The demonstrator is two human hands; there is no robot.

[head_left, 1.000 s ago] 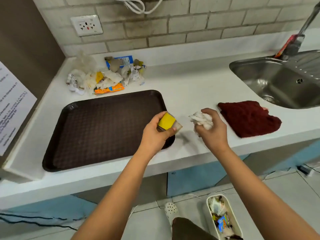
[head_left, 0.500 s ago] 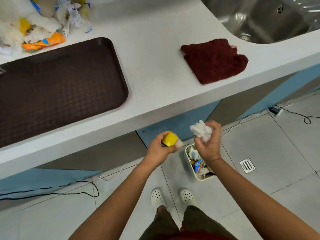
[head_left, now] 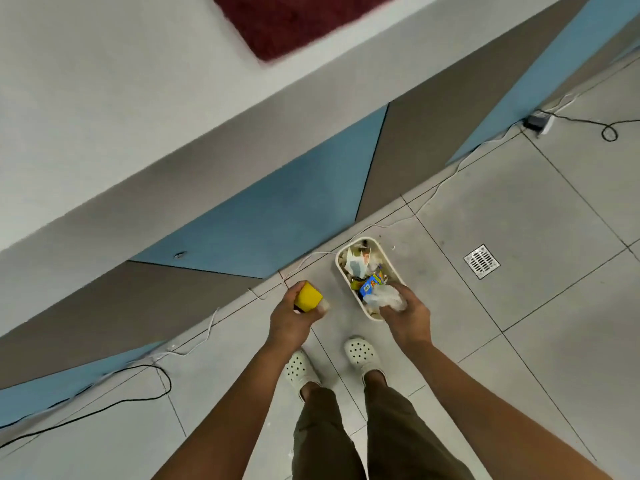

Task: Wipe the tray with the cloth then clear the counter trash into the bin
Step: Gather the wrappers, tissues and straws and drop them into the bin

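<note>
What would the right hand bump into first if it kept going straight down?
Probably the trash already piled in the white bin. The right hand, gripping crumpled white paper, appears over the bin's near end, though height is unclear.

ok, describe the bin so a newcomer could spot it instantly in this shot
Look at the grey tiled floor below the white counter, just ahead of the person's white shoes. The bin is a small cream oval tub beside the blue cabinet panel, under the right hand. It is the only container on the floor, full of wrappers.
</note>
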